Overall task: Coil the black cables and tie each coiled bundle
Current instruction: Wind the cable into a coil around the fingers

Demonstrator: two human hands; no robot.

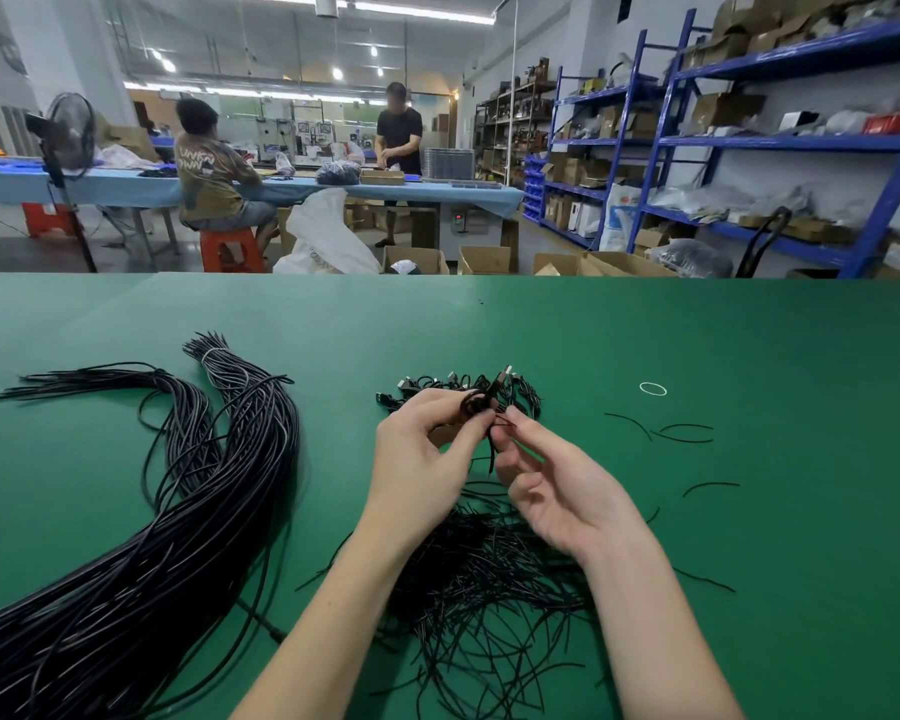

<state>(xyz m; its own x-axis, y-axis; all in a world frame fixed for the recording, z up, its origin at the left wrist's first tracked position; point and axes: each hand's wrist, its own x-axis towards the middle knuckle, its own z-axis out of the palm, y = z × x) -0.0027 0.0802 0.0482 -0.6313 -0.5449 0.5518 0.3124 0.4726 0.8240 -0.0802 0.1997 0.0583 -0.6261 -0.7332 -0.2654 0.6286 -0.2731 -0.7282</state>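
Coiled cable (475,403) pinched between both hands, above green table (749,511).

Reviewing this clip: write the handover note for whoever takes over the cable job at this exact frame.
Left hand pinches a small coiled cable, its plug pointing up.
Right hand pinches a thin black tie at the coil; the tie looks unfinished.
Done: a pile of tied coils just behind the hands.
Left: large bundle of uncoiled cables at left.
Loose ties are heaped under the wrists on the green table.
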